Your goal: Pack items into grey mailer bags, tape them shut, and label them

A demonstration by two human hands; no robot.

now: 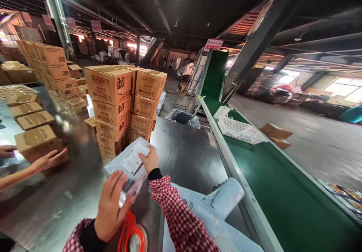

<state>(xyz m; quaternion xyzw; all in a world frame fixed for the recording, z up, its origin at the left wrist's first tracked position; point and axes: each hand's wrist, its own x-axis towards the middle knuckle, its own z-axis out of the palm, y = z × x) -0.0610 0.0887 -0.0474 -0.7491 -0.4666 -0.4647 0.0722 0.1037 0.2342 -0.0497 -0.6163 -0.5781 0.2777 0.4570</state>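
A parcel (124, 152) in whitish plastic wrap, with a printed label on top, is tilted over the metal table. My right hand (149, 158) grips it at the right edge, thumb lying on top by the label. My left hand (109, 206) is open with fingers spread, just in front of the parcel's near side; whether the fingertips touch it I cannot tell. Below the left hand lies an orange tape dispenser (128, 225) with a roll of tape. Grey plastic mailer bags (210, 216) lie under and beside my right forearm, one of them rolled up.
Stacked cardboard boxes (109, 84) stand right behind the parcel, with more boxes (51, 69) farther left. Another person's hands (52, 159) hold a carton (39, 141) at left. A green conveyor belt (254, 173) carrying a white plastic basket (239, 129) runs along the right.
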